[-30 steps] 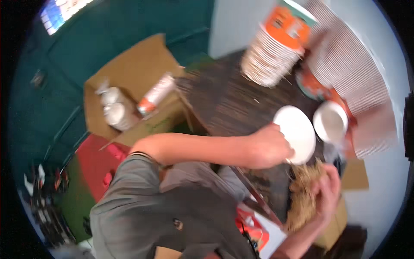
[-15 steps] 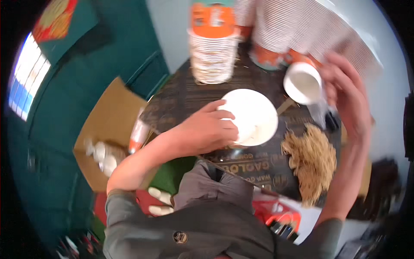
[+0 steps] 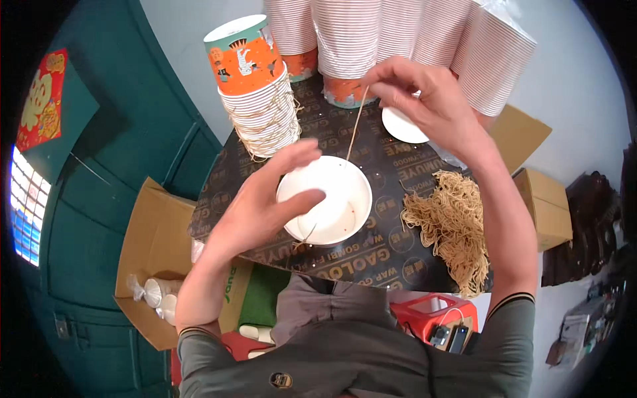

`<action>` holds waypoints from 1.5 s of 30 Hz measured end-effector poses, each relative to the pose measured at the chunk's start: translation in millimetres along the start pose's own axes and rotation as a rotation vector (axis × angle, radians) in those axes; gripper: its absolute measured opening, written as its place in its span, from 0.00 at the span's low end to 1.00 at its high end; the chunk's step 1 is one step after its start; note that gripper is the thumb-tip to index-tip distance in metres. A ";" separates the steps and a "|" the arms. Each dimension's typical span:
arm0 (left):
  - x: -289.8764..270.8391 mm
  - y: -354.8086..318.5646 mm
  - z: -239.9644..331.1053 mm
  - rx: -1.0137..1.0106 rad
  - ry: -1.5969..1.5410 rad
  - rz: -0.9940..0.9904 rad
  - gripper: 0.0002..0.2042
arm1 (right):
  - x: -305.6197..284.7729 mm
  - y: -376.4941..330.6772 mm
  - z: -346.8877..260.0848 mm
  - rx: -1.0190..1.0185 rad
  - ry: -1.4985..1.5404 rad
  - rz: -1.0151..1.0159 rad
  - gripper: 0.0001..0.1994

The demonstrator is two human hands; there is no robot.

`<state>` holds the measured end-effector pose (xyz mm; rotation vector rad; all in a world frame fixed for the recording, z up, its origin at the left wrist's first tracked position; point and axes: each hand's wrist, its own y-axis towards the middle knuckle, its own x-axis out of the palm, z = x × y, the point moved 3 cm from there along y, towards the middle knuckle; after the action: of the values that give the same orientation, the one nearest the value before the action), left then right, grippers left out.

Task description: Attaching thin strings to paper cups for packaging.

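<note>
Having let go of the small cup, right hand [image 3: 424, 99] is pinching a noodle strand [image 3: 356, 126] slanting down-left into the bowl [image 3: 325, 200] that left hand [image 3: 265, 199] is gripping

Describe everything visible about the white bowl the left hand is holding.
The white bowl looks like a round paper one, plain white inside, tilted so its open mouth faces the camera. The left hand grips its left rim, thumb inside. It sits over the dark board. A thin noodle strand pinched by the right hand hangs to its rim.
</note>
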<state>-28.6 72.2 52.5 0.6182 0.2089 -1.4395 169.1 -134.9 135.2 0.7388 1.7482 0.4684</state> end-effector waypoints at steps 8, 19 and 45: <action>27.5 70.3 -1.0 -0.206 -0.548 -0.207 0.17 | 27.3 -27.5 3.9 0.330 0.548 -0.057 0.12; 9.3 97.5 -36.9 -0.125 0.083 0.064 0.14 | 83.0 -105.2 44.1 0.523 0.201 -0.071 0.09; 76.4 46.8 -15.2 0.203 0.728 0.205 0.13 | 126.3 -122.1 62.2 0.879 1.108 0.185 0.14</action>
<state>30.9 14.7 14.9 1.2827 0.5548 -0.9947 176.3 -140.1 -51.0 1.4226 3.0115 0.1946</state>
